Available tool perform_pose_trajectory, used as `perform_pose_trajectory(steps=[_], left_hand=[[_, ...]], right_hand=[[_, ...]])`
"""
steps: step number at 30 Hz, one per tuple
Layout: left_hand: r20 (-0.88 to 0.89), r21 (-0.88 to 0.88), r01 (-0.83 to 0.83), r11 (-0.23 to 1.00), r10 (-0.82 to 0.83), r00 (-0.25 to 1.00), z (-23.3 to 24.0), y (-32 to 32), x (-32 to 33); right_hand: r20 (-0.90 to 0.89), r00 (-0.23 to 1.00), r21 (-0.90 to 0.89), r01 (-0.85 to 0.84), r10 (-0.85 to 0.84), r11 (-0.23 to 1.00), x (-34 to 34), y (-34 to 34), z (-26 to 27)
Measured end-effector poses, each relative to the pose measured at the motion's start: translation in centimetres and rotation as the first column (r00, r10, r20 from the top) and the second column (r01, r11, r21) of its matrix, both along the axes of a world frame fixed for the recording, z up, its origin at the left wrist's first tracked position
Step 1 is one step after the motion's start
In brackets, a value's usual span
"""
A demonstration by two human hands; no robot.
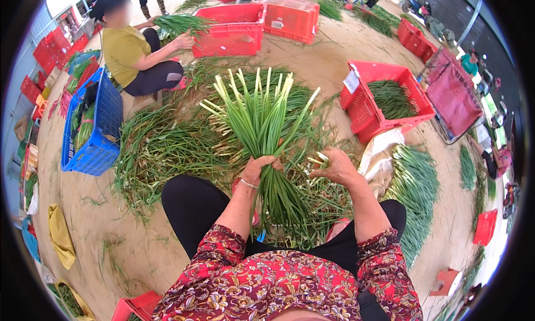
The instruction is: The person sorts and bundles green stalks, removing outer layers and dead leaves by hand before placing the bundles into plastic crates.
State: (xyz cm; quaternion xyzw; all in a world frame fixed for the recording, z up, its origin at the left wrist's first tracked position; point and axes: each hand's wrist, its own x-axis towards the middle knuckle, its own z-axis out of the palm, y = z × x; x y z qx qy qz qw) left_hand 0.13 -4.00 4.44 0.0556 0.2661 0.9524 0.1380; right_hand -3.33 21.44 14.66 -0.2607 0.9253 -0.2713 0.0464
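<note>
My left hand [263, 167] is closed around the middle of a bunch of green Chinese chives [261, 128]. The pale cut ends fan out away from me, and the leaf tips hang down between my knees. To the right of the bunch, my right hand [338, 167] pinches a few short pale stalk pieces [318, 160] between thumb and fingers. Below both hands lies a litter of loose leaves and trimmings [322, 195]. Behind the held bunch, more chives [225, 141] lie heaped on the ground, their pale ends toward the left.
A red plastic crate [359, 116] with greens stands ahead right, near a long chive pile [413, 199] and a white sack [378, 158]. At left are a blue crate [100, 132] and a scrap heap [167, 153]. A seated co-worker [129, 53] holds greens by another red crate [225, 40].
</note>
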Motion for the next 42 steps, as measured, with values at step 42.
perform_pose_trajectory(steps=[42], left_hand=[[0.017,-0.574,0.156,0.804,-0.179,0.984,2.8,2.4,1.8]], right_hand=[[-0.354,0.927,0.099,0.167,-0.122,0.981,-2.1,3.9,1.6]])
